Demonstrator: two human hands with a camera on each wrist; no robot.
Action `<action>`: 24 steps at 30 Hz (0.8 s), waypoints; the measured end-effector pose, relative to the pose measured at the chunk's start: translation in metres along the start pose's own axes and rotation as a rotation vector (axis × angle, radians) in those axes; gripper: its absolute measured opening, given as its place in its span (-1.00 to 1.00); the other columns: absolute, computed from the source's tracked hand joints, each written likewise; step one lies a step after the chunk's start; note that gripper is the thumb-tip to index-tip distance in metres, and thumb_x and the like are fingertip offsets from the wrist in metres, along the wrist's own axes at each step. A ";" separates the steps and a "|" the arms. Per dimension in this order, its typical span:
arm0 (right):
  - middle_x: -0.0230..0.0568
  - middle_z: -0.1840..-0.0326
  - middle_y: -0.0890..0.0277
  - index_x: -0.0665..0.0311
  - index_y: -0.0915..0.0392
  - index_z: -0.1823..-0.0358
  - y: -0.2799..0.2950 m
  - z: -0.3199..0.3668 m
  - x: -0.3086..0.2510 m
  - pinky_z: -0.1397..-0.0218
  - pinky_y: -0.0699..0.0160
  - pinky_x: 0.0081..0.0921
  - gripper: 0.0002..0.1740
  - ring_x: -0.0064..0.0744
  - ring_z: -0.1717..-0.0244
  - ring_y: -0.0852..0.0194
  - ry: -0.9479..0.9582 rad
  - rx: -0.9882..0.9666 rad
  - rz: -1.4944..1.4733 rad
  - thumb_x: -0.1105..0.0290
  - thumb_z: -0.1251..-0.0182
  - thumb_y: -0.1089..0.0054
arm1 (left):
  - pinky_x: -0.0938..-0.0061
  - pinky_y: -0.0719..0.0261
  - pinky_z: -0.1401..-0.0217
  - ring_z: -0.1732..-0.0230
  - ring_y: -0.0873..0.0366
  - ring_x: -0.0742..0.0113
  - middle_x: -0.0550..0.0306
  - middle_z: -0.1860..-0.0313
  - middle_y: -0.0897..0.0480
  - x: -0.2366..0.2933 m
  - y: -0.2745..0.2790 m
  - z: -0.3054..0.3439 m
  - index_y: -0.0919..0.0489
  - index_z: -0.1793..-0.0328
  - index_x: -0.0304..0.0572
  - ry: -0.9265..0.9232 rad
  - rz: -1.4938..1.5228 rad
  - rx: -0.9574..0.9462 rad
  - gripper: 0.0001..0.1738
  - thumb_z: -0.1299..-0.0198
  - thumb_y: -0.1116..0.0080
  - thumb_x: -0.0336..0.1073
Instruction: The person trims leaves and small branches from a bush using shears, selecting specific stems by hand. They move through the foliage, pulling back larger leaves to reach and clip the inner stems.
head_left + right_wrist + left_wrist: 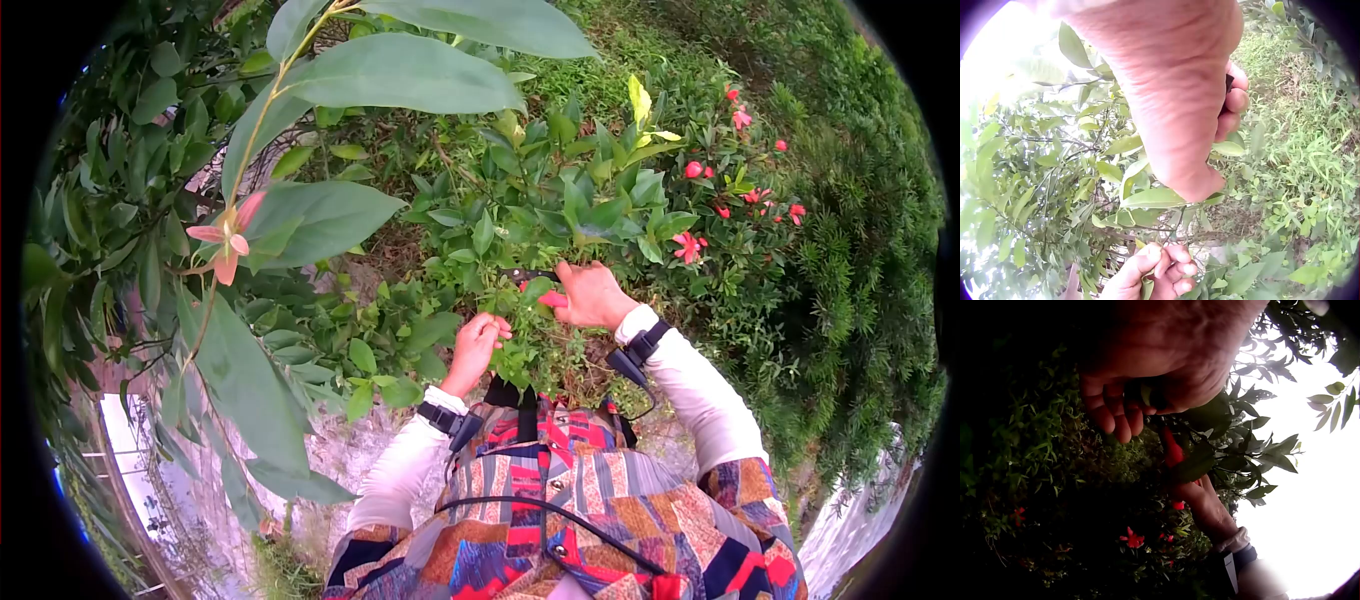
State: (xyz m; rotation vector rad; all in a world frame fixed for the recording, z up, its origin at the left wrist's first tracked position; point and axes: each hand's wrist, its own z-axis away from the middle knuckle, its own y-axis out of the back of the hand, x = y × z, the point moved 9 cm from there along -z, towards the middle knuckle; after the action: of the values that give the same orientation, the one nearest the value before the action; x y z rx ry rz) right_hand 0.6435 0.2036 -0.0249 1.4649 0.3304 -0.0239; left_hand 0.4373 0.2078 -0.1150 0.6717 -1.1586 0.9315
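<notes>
My right hand [594, 297] grips a cutting tool with red handles [552, 299]; its dark blade [528, 273] points left among the leaves. Below and to the left, my left hand [477, 352] has curled fingers pinching a thin leafy stem. The left wrist view has the left hand [1172, 356] large at the top, with the red handle [1173, 452] beyond it in the right hand [1207, 509]. From the right wrist, the right hand [1179, 100] covers most of the tool, and the left hand [1150, 275] holds a stem just below some leaves [1155, 199].
A branch with large leaves [410, 75] and a pinkish flower [228, 240] hangs close at the left. Red blossoms [690, 247] grow on a bush at the right, beside dense foliage [860, 250]. Pale ground [345, 450] shows below the plants.
</notes>
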 end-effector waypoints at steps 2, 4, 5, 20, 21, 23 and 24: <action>0.07 0.41 -0.65 0.40 -0.39 0.09 -0.010 0.000 0.002 0.08 -0.61 -0.02 -0.43 0.16 0.30 -0.69 -0.057 -0.118 -0.057 0.01 -0.12 -0.25 | 0.49 -0.60 0.11 0.12 -0.70 0.38 0.14 0.11 -0.69 -0.002 0.003 -0.001 -0.58 0.10 -0.27 0.007 -0.014 0.009 -0.78 -0.48 0.08 -0.35; 0.09 0.44 -0.65 0.40 -0.39 0.09 -0.015 0.001 0.004 0.13 -0.62 0.00 -0.43 0.19 0.32 -0.68 -0.069 -0.117 -0.084 0.02 -0.14 -0.24 | 0.49 -0.60 0.11 0.12 -0.70 0.38 0.13 0.11 -0.70 -0.003 0.002 -0.001 -0.58 0.10 -0.28 -0.001 -0.020 -0.007 -0.78 -0.47 0.09 -0.37; 0.11 0.46 -0.64 0.41 -0.38 0.09 -0.017 0.003 0.004 0.19 -0.63 0.02 -0.44 0.22 0.34 -0.68 -0.083 -0.116 -0.111 0.02 -0.16 -0.23 | 0.49 -0.60 0.11 0.12 -0.70 0.38 0.13 0.11 -0.70 -0.004 0.003 -0.001 -0.58 0.10 -0.28 0.000 -0.020 -0.008 -0.78 -0.47 0.09 -0.37; 0.30 0.21 -0.64 0.41 -0.44 0.03 -0.017 0.091 0.036 -0.01 -0.58 -0.06 -0.38 0.26 0.11 -0.67 -0.396 0.049 -0.673 -0.01 -0.10 -0.24 | 0.40 -0.58 0.09 0.09 -0.67 0.29 0.10 0.09 -0.69 -0.009 -0.002 -0.009 -0.50 0.20 -0.14 0.134 0.202 0.025 -0.84 -0.41 0.12 -0.39; 0.30 0.21 -0.64 0.41 -0.44 0.03 -0.014 0.096 0.037 -0.01 -0.58 -0.06 -0.38 0.26 0.11 -0.67 -0.398 0.052 -0.673 -0.01 -0.10 -0.24 | 0.40 -0.57 0.08 0.08 -0.67 0.29 0.10 0.09 -0.68 -0.007 -0.002 -0.009 -0.48 0.23 -0.12 0.137 0.203 0.026 -0.85 -0.40 0.11 -0.38; 0.22 0.17 -0.63 0.39 -0.44 0.01 -0.007 0.109 0.042 -0.03 -0.56 -0.15 -0.40 0.12 0.09 -0.67 -0.448 0.072 -0.850 0.03 -0.10 -0.27 | 0.40 -0.56 0.06 0.07 -0.67 0.29 0.11 0.08 -0.68 -0.002 0.000 -0.006 -0.47 0.25 -0.10 0.140 0.204 0.025 -0.85 -0.40 0.11 -0.37; 0.15 0.15 -0.62 0.37 -0.44 -0.01 -0.016 0.113 0.049 -0.03 -0.55 -0.21 -0.41 0.02 0.09 -0.65 -0.459 0.075 -0.895 0.06 -0.10 -0.30 | 0.40 -0.56 0.04 0.06 -0.66 0.30 0.12 0.08 -0.67 0.001 0.000 -0.005 -0.45 0.27 -0.08 0.146 0.226 0.030 -0.85 -0.39 0.10 -0.36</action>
State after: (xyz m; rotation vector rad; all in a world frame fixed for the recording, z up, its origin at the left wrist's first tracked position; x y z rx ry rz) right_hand 0.7096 0.1006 -0.0437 1.2345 0.5815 -1.0809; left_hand 0.4393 0.2122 -0.1158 0.4941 -1.1065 1.1718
